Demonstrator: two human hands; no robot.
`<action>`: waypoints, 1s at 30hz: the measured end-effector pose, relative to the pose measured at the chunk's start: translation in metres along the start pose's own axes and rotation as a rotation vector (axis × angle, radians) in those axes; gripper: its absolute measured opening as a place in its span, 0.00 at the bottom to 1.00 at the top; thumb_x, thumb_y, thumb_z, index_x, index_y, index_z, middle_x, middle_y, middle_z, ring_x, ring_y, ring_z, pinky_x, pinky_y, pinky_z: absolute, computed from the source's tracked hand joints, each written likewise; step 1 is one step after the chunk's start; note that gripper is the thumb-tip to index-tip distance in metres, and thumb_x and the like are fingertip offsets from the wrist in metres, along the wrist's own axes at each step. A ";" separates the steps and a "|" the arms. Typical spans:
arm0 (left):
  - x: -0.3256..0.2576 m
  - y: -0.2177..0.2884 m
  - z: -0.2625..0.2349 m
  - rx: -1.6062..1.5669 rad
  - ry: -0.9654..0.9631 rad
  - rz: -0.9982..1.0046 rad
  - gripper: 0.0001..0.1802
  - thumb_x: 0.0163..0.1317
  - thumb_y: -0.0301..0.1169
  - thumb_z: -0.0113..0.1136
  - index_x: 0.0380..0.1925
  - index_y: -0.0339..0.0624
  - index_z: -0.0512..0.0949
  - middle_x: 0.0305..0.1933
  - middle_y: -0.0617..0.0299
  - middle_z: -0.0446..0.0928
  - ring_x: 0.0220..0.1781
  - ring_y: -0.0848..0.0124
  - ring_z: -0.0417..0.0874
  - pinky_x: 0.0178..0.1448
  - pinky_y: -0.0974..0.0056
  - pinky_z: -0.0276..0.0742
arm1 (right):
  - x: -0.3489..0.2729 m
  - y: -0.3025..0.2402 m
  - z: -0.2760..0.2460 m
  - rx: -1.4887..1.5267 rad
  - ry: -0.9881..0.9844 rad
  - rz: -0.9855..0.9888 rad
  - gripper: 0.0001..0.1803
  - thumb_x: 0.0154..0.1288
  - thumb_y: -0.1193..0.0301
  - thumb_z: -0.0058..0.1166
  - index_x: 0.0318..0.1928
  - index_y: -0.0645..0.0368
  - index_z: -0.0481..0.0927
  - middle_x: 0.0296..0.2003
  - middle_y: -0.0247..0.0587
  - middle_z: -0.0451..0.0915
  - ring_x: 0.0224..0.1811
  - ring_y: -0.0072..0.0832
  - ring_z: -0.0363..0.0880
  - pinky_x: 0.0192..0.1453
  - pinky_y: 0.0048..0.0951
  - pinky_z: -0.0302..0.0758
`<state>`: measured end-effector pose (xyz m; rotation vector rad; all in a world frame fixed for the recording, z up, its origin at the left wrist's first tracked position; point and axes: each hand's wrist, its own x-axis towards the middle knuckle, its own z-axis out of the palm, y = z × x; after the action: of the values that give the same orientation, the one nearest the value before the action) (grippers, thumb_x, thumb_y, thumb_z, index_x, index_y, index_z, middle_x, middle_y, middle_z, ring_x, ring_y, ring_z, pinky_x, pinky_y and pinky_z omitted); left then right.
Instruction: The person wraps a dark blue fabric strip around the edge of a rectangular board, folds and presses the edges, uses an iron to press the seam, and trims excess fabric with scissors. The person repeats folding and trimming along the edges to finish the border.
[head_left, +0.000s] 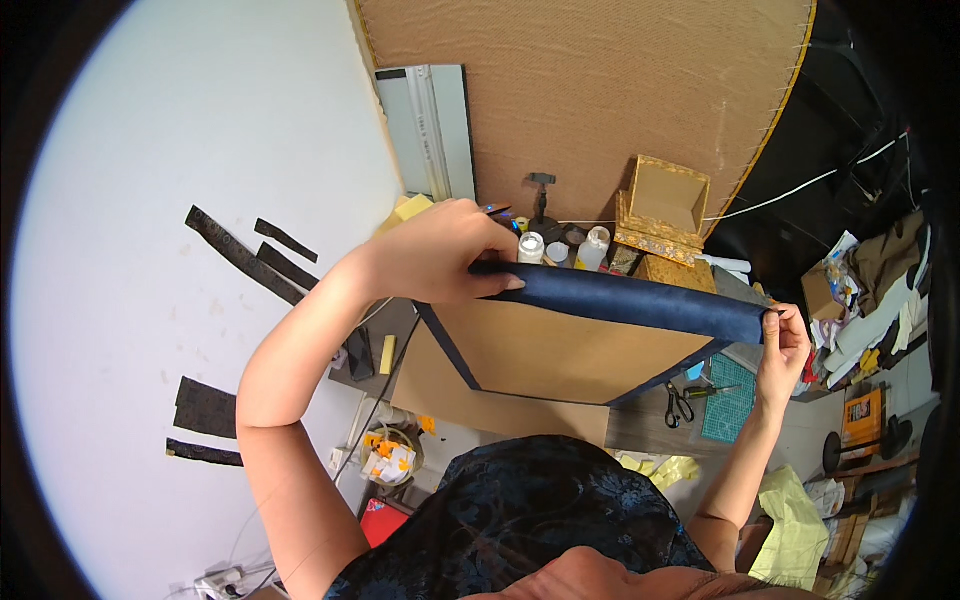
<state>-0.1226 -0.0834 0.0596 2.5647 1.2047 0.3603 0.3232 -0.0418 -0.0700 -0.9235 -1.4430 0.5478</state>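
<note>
The left hand (440, 255) clamps the upper left end of a flat brown cardboard panel edged in dark blue fabric (560, 350), thumb under the folded blue edge and fingers curled over the top. The right hand (783, 345) pinches the far right end of the same blue edge between thumb and fingertips, so the panel is held up off the desk between the 2 grips, tilted toward the person.

Just behind the left grip stand 2 small white-capped bottles (531, 248), with a small black stand (541, 195) beyond them. Between the 2 grips and farther back sits an open gold brocade box (665, 205), in front of a large tan woven board (590, 80) leaning upright. Below the right grip lie black-handled scissors (678, 405) beside a green cutting mat (730, 400). Well left of the left grip, dark fabric strips (245, 260) lie on a white surface (130, 200). A grey paper trimmer (428, 130) rests above the left grip
</note>
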 end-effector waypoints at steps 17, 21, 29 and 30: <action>0.020 -0.006 0.000 -0.118 -0.086 0.066 0.09 0.59 0.23 0.68 0.26 0.35 0.77 0.16 0.57 0.68 0.18 0.66 0.64 0.26 0.61 0.60 | 0.007 0.007 0.007 0.014 -0.032 -0.008 0.04 0.75 0.72 0.55 0.40 0.59 0.77 0.31 0.20 0.70 0.34 0.10 0.64 0.39 0.14 0.60; 0.034 -0.002 0.005 -0.305 -0.123 0.038 0.10 0.61 0.22 0.67 0.25 0.34 0.75 0.15 0.60 0.64 0.19 0.72 0.59 0.25 0.64 0.58 | 0.010 0.006 0.008 0.038 -0.057 0.000 0.05 0.75 0.72 0.55 0.39 0.58 0.77 0.30 0.20 0.70 0.34 0.10 0.63 0.38 0.15 0.59; 0.075 0.010 0.010 -0.271 -0.238 0.096 0.10 0.61 0.22 0.66 0.24 0.31 0.75 0.16 0.57 0.68 0.20 0.68 0.62 0.27 0.61 0.61 | 0.013 0.006 0.014 0.117 -0.045 0.005 0.06 0.73 0.71 0.58 0.37 0.58 0.76 0.28 0.19 0.65 0.31 0.10 0.61 0.35 0.15 0.57; 0.081 0.012 0.011 -0.243 -0.260 0.093 0.10 0.60 0.22 0.66 0.23 0.30 0.75 0.16 0.54 0.71 0.19 0.66 0.64 0.27 0.60 0.63 | 0.013 0.006 0.014 0.117 -0.044 0.008 0.06 0.73 0.71 0.59 0.37 0.58 0.76 0.28 0.19 0.65 0.31 0.10 0.60 0.35 0.15 0.56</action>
<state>-0.0601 -0.0300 0.0621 2.3732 0.8934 0.1732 0.3116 -0.0257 -0.0687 -0.8294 -1.4311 0.6553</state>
